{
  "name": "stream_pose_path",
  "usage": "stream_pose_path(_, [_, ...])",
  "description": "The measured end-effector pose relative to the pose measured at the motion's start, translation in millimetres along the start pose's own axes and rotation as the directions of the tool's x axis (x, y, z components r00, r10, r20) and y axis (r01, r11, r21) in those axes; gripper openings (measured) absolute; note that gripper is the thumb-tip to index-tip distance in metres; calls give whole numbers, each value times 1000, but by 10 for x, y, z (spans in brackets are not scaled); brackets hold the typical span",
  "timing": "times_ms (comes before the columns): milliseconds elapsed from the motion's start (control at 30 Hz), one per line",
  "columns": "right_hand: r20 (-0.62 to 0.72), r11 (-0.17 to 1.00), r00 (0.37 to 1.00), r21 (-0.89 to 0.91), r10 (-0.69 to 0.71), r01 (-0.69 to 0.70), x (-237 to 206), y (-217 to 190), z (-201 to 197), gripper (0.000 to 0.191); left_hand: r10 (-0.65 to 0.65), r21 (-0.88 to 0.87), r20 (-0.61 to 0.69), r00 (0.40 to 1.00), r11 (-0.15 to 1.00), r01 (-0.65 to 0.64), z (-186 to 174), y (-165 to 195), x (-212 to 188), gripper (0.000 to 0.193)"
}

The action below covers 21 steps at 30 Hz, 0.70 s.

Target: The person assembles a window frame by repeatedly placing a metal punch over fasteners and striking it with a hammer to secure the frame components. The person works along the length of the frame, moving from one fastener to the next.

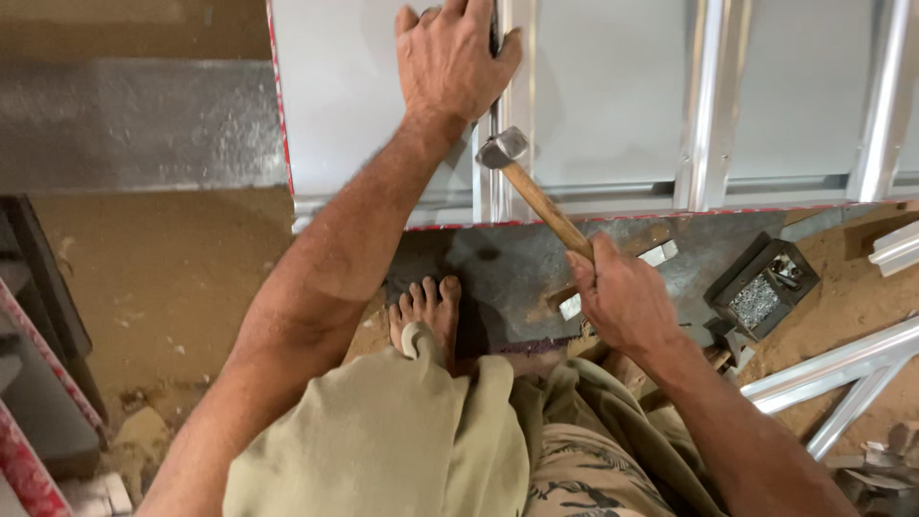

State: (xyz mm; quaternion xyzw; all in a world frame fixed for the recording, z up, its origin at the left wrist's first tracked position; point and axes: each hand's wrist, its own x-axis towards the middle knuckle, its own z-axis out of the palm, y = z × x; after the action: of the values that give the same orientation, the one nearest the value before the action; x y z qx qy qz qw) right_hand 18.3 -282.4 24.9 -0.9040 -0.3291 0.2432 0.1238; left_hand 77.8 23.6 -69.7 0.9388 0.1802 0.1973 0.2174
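My left hand [452,57] presses down on a grey metal sheet panel [613,96], its fingers wrapped over a shiny upright metal channel [512,57] and a dark small tool hidden under them. My right hand [620,302] grips the wooden handle of a hammer [536,196]. The hammer's steel head [503,148] rests against the channel just below my left wrist. My bare foot [428,311] stands on a dark steel plate [498,278] beneath the panel's front edge.
More metal channels [704,96] cross the panel. A small dark box of screws [761,287] lies on the sandy floor at right, beside loose aluminium sections [842,369]. Dark stacked frames [43,364] stand at the left edge.
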Motion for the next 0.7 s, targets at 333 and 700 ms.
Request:
stream_pose_path(333, [75,987,990,-118,121,-111,-17,-22,62,40,-13,-43,2,1000,999,13,-105,40,0,43])
stream_pose_path(700, [77,752,991,646,106,-131,-112,352,-198,42,-388,-558,33,921,757,340,-45,-91,-44,35])
